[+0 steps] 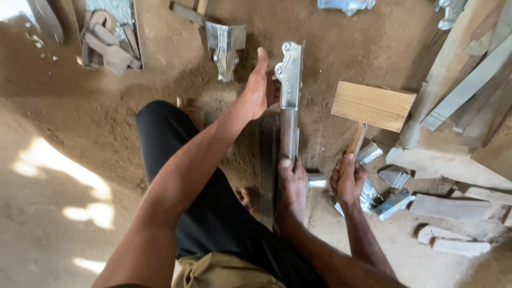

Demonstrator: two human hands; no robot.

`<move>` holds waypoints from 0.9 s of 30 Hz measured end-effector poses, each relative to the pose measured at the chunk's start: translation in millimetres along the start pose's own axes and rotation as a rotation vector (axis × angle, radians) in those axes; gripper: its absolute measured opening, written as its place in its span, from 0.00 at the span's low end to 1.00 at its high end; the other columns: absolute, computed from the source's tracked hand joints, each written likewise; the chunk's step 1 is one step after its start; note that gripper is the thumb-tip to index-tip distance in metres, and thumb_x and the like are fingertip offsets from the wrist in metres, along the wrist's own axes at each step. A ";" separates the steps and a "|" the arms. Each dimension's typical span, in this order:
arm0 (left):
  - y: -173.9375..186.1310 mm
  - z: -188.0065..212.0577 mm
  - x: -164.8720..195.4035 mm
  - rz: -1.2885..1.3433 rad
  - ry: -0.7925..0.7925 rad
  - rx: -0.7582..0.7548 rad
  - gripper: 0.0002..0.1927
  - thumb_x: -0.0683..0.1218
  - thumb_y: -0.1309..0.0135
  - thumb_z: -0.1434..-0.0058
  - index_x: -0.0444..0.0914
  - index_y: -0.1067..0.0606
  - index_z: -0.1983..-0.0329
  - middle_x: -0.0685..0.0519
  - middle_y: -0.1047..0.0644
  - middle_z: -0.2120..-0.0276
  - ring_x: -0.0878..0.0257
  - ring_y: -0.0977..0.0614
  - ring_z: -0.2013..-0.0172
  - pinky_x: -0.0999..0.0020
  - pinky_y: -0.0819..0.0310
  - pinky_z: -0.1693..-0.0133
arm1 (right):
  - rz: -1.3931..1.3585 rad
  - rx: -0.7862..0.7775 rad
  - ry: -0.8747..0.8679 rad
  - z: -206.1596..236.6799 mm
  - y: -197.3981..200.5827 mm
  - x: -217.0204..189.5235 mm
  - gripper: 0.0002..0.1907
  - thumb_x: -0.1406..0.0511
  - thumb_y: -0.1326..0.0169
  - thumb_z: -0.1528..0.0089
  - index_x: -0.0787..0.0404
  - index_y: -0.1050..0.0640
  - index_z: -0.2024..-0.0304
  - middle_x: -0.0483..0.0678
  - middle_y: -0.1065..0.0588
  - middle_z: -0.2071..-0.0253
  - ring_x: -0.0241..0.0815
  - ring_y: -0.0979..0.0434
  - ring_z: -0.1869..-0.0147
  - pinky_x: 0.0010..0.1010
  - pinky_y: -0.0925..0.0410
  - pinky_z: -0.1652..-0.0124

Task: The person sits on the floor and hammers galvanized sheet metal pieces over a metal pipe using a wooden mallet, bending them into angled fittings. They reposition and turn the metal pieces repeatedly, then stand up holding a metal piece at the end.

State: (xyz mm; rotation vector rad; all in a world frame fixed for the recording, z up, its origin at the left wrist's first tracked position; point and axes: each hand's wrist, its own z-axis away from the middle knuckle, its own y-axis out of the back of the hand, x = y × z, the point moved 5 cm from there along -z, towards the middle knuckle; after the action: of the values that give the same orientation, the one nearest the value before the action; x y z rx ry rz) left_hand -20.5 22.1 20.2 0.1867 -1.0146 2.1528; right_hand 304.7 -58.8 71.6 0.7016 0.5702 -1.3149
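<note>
Metal piece (289, 90) flat on dirt, left hand (260, 88) open against its side, right hand (348, 178) clenched round mallet (372, 109) handle.

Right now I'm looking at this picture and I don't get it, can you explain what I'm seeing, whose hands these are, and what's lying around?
This is one view from a camera worn on a person's head, looking down at their own arms. The person sits on a dirt floor. Their left hand steadies the top of a long shiny metal piece lying on a dark bar. A bare foot presses down on its lower end. Their right hand grips the handle of a wooden mallet. Around them lie more shaped metal pieces, small metal offcuts, wooden planks on the right and a pile of wooden scraps at the upper left.
</note>
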 end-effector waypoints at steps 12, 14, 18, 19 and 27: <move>10.7 -65.0 -42.1 0.110 0.110 0.568 0.43 0.69 0.75 0.26 0.29 0.42 0.27 0.44 0.30 0.54 0.58 0.27 0.58 0.56 0.33 0.61 | 0.389 -0.128 0.539 52.6 -48.8 -46.4 0.19 0.57 0.53 0.25 0.62 0.29 0.66 0.45 0.31 0.79 0.32 0.34 0.81 0.24 0.42 0.82; 13.6 -64.6 -35.0 0.033 0.020 0.641 0.40 0.65 0.71 0.27 0.27 0.37 0.30 0.44 0.28 0.53 0.58 0.25 0.57 0.60 0.32 0.58 | 0.395 -0.103 0.421 50.0 -37.9 -48.5 0.20 0.56 0.51 0.26 0.62 0.28 0.68 0.46 0.32 0.80 0.33 0.34 0.81 0.25 0.42 0.83; 12.6 -64.1 -33.8 0.063 0.012 0.606 0.34 0.59 0.69 0.28 0.28 0.32 0.35 0.30 0.23 0.50 0.50 0.22 0.57 0.55 0.26 0.51 | -0.116 -0.099 0.706 63.7 3.0 -101.4 0.23 0.48 0.52 0.29 0.58 0.27 0.66 0.42 0.33 0.81 0.29 0.36 0.84 0.22 0.43 0.85; 13.4 -63.1 -34.5 0.044 0.015 0.629 0.34 0.58 0.68 0.26 0.25 0.32 0.34 0.26 0.25 0.47 0.49 0.25 0.58 0.50 0.27 0.53 | -0.278 -0.139 0.819 66.2 3.7 -109.1 0.23 0.45 0.53 0.31 0.55 0.27 0.65 0.41 0.31 0.78 0.30 0.32 0.81 0.23 0.39 0.83; 22.1 -58.5 -29.8 -0.060 -0.075 0.813 0.28 0.61 0.60 0.27 0.30 0.27 0.52 0.48 0.22 0.60 0.56 0.19 0.59 0.59 0.25 0.54 | 0.577 0.023 0.445 42.4 -37.7 -20.8 0.16 0.61 0.50 0.28 0.68 0.24 0.65 0.49 0.29 0.80 0.39 0.31 0.78 0.30 0.38 0.77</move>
State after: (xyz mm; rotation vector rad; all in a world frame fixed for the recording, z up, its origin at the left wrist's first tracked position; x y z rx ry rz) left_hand -4.1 38.1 -45.2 0.6694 -0.1115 2.3976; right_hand 263.4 -80.4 110.0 1.0939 0.6434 -0.6281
